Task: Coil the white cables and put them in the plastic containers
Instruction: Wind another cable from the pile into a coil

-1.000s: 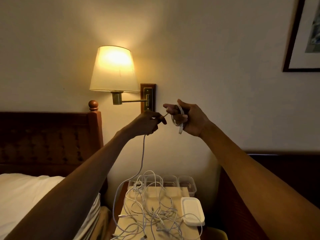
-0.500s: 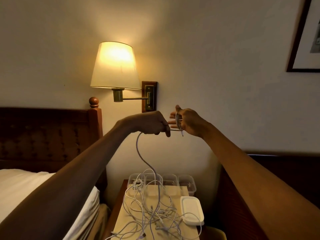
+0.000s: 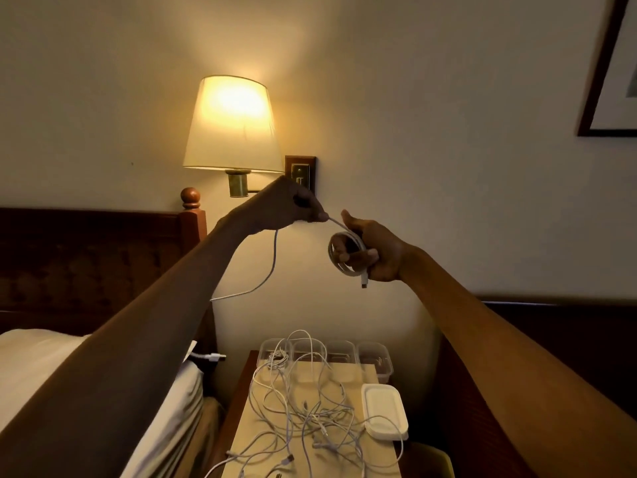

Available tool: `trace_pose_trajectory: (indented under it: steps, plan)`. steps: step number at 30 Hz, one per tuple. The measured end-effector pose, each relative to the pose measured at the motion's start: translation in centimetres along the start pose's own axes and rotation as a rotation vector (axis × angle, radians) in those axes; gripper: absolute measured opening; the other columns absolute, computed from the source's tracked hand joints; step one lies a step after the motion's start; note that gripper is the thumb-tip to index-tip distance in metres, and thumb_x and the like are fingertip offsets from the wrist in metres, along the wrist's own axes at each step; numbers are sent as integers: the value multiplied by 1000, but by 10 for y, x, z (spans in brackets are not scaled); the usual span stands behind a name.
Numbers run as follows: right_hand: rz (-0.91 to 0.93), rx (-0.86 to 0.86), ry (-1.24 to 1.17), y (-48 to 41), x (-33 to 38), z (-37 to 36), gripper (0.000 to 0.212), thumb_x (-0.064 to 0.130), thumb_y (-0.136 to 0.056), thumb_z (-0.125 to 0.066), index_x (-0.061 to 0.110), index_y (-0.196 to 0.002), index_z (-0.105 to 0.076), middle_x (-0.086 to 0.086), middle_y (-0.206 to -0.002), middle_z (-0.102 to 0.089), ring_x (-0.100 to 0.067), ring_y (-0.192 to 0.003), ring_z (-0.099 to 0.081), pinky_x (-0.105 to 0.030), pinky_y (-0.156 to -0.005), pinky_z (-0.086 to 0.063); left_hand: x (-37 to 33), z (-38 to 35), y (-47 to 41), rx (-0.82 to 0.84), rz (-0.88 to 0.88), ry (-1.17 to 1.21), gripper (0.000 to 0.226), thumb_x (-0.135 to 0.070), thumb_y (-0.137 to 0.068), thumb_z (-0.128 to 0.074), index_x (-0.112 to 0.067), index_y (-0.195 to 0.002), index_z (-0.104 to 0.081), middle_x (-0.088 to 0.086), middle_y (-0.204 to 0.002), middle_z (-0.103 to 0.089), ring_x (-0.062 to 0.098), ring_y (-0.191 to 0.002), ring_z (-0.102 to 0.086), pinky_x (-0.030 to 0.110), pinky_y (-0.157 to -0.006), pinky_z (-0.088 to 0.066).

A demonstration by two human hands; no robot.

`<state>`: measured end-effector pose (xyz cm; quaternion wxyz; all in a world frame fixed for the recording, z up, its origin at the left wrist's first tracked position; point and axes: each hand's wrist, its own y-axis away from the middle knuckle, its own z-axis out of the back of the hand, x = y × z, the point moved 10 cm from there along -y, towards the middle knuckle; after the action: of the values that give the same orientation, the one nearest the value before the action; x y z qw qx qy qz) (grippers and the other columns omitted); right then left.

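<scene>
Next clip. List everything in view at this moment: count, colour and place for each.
wall lamp: one, cream shade, lit, on the wall, centre
framed picture: one, dark frame, upper right wall
headboard: one, dark wood, left
bedding: white, lower left
nightstand: one, tan top, bottom centre
plastic containers: four, clear, nightstand's back edge
lids: stack, white, nightstand's right side
loose cables: several, white, tangled on nightstand
part-coiled cable: one, white, held between both hands
left hand: pinches the cable's free length
right hand: grips the coil
</scene>
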<state>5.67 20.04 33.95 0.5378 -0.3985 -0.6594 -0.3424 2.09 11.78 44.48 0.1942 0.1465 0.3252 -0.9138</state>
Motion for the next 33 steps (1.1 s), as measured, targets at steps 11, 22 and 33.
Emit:
trace_pose_trajectory:
  steps: [11,22,33]
  plan:
    - [89,39,-243,15,16,5,60,49,-101,-33,11,-58,-49,-1,-44,-48,-9,-24,-38,-10,-27,-28,22,-80,25,253,269,705,14,-28,-92,-62,-16,-91,-70,1,-76,-48,12,-66,-39,24,-58,-33]
    - [112,-46,-188,23,22,8,65,54,-99,-34,11,-55,-56,0,-45,-50,-8,-26,-41,-9,-29,-32,12,-89,21,259,245,769,19,-28,-91,-62,-11,-85,-64,2,-72,-41,11,-63,-36,21,-56,-34]
    - [154,-263,-132,18,27,22,53,53,-97,-42,13,-62,-46,1,-51,-46,-7,-31,-34,-11,-36,-33,25,-67,15,193,213,593,24,-20,-99,-54,3,-96,-61,4,-70,-38,11,-61,-34,25,-57,-31]
